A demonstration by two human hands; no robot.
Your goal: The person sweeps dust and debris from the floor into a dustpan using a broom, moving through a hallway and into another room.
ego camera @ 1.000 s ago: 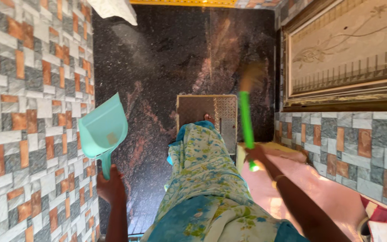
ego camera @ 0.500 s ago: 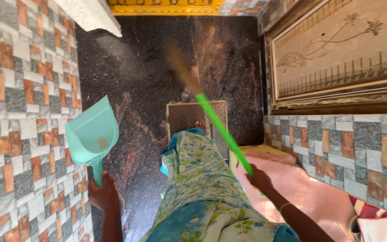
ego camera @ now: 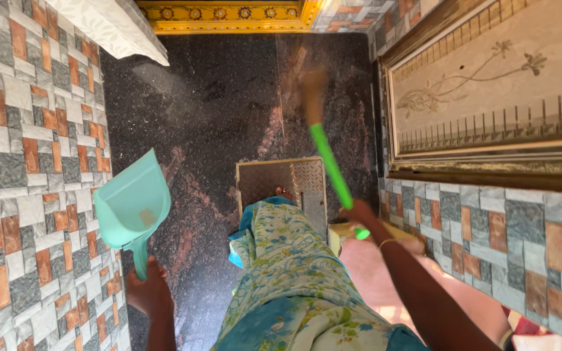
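left hand (ego camera: 147, 292) lower left, fist closed on dustpan (ego camera: 131, 205) handle | right hand (ego camera: 359, 214) centre-right, gripping broom (ego camera: 328, 162), bristles blurred over dark floor (ego camera: 216, 110) | risk: swing may clip framed panel (ego camera: 489, 97) at right, scatter dust

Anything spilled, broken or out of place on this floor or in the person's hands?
Nothing stands out. The left hand grips the teal dustpan by its handle, pan tilted up and off the floor. The right hand holds the green-handled broom, bristles blurred over the dark stone floor. No spill shows; the metal floor plate lies flat.
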